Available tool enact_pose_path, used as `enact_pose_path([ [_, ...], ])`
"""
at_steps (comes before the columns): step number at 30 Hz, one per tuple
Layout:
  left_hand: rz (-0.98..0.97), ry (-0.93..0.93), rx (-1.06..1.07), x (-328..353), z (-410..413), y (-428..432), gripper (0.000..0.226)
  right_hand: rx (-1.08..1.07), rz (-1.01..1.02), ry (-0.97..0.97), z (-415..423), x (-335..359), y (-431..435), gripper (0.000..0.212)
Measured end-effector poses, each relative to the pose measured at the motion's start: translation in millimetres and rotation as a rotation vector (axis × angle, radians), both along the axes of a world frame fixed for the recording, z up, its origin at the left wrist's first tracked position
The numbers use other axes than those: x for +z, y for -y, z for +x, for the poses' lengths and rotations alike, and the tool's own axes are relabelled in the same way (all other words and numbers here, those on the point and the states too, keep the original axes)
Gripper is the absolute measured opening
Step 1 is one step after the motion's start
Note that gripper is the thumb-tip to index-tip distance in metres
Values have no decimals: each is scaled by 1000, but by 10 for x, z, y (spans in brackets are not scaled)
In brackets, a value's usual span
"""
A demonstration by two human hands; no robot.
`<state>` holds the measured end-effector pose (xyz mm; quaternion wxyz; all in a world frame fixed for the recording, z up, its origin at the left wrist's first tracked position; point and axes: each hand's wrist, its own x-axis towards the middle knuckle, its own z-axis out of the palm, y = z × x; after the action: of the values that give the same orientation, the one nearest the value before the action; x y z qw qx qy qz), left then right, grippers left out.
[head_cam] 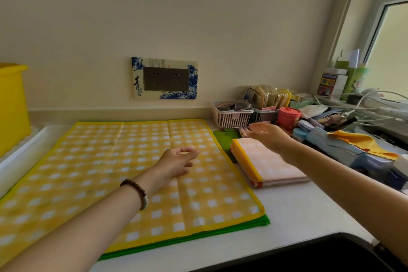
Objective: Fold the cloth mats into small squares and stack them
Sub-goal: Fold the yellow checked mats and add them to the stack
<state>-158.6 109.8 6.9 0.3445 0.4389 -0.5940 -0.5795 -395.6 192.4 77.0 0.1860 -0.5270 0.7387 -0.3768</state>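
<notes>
A yellow bin [12, 106] is standing at the far left, with a white tray [19, 157] lying beside it. Next to the tray, a yellow checked mat [92, 161] is lying unfolded and flat on the worktop [298, 216], and a green mat [265, 220] is showing under its near edge and right corner.

The left hand [178, 161], with a bead bracelet [138, 192] on its wrist, is reaching over the right half of the checked mat. Its fingers are hanging loosely curled and gripping nothing; whether it is touching the cloth cannot be told. On the wall behind, a socket plate [165, 78] is sitting in a blue-flowered frame.

Just right of the checked mat, a folded stack [269, 165] of pale mats with a yellow border is resting on the worktop, its far end lying on a dark green sheet [223, 138]. The right hand [267, 136], blurred, is hovering over the stack's far end with its fingers stretched out and nothing in them.

Behind it, a pink basket [229, 118] and a red tin [288, 117] are standing among clutter, and a yellow cloth [362, 142] is lying at the far right.
</notes>
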Motion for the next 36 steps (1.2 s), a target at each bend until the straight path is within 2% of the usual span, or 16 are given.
enact_pose_path([
  [4, -199, 161, 50, -71, 619, 17, 40, 135, -11, -55, 689, -272, 112, 47],
  [6, -280, 261, 37, -120, 958, -25, 49, 203, -14, -22, 1041, -428, 136, 47],
  [10, -378, 488, -26, -214, 1586, -158, 86, 308, 38, -53, 1619, -708, 123, 47],
  [14, -487, 703, -43, -261, 2051, -276, 68, 425, 122, -185, 1994, -842, 25, 50],
  [16, -516, 727, -99, -249, 2191, -371, 69, 482, 89, -262, 2109, -852, -77, 51],
  [21, -560, 699, -225, -235, 2324, -616, 82, 666, 111, -297, 2207, -829, -365, 55],
  [24, -588, 793, -369, -218, 2340, -707, 84, 727, 134, -319, 2178, -805, -463, 56],
  [27, -536, 887, -458, -157, 2363, -724, 86, 757, 165, -285, 2133, -792, -502, 57],
  [30, -476, 838, -468, -151, 2376, -697, 88, 769, 162, -263, 2098, -797, -527, 54],
  [32, -455, 783, -459, -154, 2379, -688, 81, 769, 160, -232, 2089, -791, -521, 47],
  [36, -380, 612, -421, -104, 2396, -683, 48, 775, 169, -167, 2072, -774, -468, 29],
])
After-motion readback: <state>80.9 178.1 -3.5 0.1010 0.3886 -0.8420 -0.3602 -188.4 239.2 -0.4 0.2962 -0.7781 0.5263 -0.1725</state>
